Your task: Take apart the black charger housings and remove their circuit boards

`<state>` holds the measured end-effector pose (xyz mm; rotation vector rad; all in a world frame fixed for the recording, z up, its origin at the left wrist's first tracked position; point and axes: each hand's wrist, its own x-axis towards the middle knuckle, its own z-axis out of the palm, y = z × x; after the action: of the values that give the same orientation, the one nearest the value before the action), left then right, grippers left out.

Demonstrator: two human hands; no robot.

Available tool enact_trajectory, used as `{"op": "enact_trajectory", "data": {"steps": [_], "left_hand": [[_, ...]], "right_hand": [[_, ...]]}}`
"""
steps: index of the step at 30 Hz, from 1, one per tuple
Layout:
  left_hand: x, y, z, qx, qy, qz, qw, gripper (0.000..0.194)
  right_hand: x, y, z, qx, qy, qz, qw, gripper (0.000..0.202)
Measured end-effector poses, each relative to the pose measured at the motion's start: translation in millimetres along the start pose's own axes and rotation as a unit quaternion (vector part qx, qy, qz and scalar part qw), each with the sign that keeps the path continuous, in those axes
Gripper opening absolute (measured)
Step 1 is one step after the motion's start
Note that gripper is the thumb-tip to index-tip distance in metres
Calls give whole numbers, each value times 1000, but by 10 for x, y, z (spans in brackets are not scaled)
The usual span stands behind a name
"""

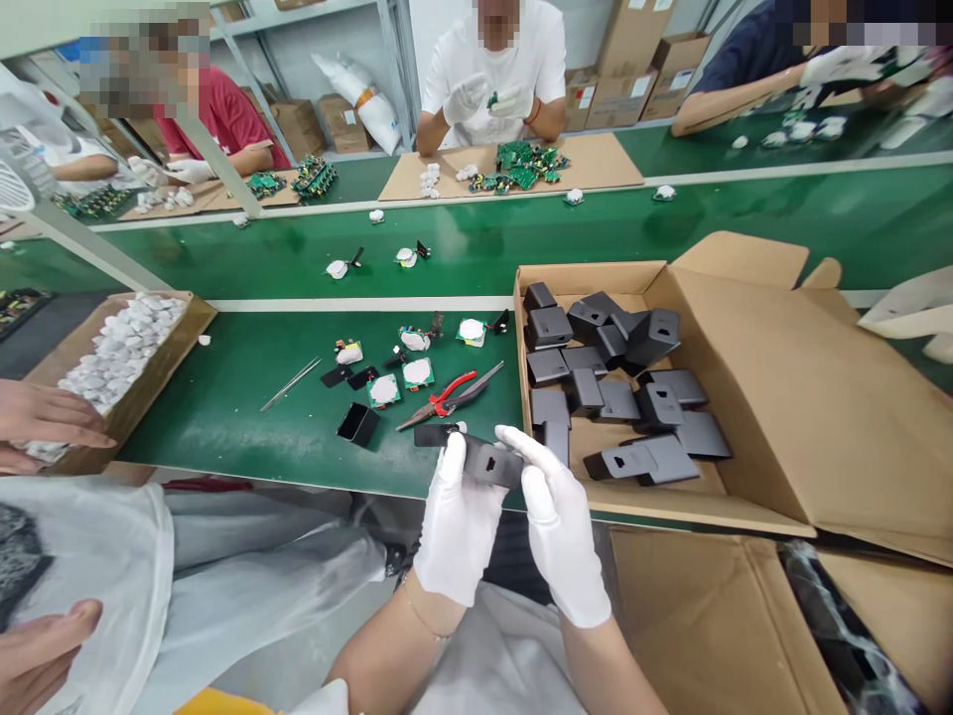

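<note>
My left hand (463,526), in a white glove, is closed around a black plastic housing (492,465) with a small cut-out in its face. A flat black piece (432,435) sticks out on the left of the grip. Beside the housing's right end is my right hand (555,516), also gloved, its fingers stretched out and apart; whether a fingertip touches the housing I cannot tell. Just beyond lie red-handled pliers (447,399). Several green circuit boards with white pads (384,390) are on the bench, near an open black housing (358,424) and metal tweezers (292,383).
An open cardboard box (715,497) with several black housings stands at the right. On the left, a carton (149,387) holds many small white pieces, with another person's hand (52,422) in it. A green conveyor (476,253) carries parts; co-workers sit across it.
</note>
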<state>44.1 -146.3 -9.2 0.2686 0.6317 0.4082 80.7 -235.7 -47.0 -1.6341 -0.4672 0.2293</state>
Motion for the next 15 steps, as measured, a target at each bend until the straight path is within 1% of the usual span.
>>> {"op": "enact_trajectory", "data": {"steps": [8, 12, 15], "left_hand": [[-35, -68, -101, 29, -60, 46, 997, 27], [-68, -72, -105, 70, -57, 63, 994, 26], [-106, -69, -83, 101, -64, 80, 990, 29]], "right_hand": [[7, -4, 4, 6, -7, -6, 1000, 37], [16, -31, -11, 48, 14, -20, 999, 38], [41, -34, -3, 99, 12, -5, 995, 40]]}}
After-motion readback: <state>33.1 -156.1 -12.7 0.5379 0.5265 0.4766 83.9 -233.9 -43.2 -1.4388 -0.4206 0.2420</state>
